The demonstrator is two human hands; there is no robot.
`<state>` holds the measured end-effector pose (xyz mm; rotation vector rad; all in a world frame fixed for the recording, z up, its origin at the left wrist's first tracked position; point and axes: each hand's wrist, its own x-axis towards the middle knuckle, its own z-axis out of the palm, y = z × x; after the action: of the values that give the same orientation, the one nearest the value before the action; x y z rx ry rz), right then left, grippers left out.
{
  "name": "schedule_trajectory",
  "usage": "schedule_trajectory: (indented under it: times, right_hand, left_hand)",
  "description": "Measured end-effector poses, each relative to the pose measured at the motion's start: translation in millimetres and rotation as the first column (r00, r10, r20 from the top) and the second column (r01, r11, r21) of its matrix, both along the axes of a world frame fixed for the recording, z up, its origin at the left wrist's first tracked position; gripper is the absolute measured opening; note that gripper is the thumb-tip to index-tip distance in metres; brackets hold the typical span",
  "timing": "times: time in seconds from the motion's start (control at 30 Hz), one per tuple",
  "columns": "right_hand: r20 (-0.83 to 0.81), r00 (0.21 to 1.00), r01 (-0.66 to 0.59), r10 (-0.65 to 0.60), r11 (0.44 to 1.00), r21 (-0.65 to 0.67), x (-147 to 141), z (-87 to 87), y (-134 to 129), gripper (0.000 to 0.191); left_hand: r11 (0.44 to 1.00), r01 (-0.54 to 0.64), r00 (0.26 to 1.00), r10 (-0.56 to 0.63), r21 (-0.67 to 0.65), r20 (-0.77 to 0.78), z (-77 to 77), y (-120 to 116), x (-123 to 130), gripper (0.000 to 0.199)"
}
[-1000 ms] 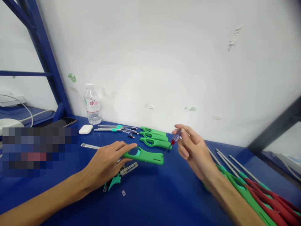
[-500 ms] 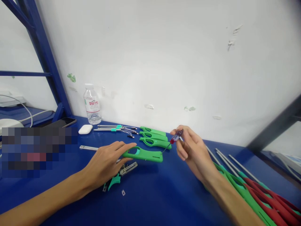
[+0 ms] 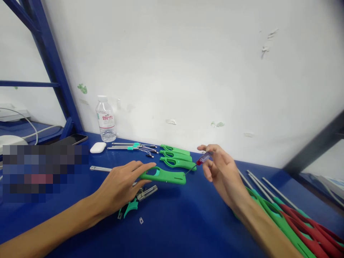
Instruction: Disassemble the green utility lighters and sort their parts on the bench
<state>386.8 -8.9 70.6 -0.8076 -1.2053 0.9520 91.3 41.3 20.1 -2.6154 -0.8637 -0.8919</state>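
- Here, green handle (image 3: 169, 176) held above blue table (image 3: 172, 225), screwdriver (image 3: 204, 158) tip at its right end.
- Left hand (image 3: 126, 182): thumb and finger pinched on its other end.
- Right hand (image 3: 224, 173): fingers loosely curled, holding screwdriver.
- Beyond: three green casings (image 3: 178, 156) near wall (image 3: 172, 71).

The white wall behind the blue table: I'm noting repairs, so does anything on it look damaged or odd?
Yes. The white wall has a ragged, peeling-looking patch at upper right and a mottled green patch left of the clear plastic bottle. Both break up the mostly plain surface.
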Motion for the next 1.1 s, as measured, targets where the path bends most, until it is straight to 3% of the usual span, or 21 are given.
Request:
schedule_trajectory:
  times: [0.27,0.47,1.1]
  right_hand:
    - [0.02,1.0,0.019,-0.019,1.0,-0.025,-2.6,1.7,0.5,0.024]
    - [0.012,0.999,0.043,-0.043,0.999,-0.007,0.6,1.1,0.0,0.032]
    - [0.014,0.995,0.103,-0.102,0.995,-0.019,-1.8,-1.3,2.1,0.027]
  left_hand:
    - [1.0,-0.003,1.0,0.003,-0.013,-0.004,-0.5,-0.3,-0.3,0.046]
    - [1.0,-0.005,1.0,0.005,0.004,-0.002,-0.2,0.9,-1.1,0.039]
    - [0.999,0.01,1.0,-0.01,0.03,-0.012,2.6,-1.4,1.5,0.034]
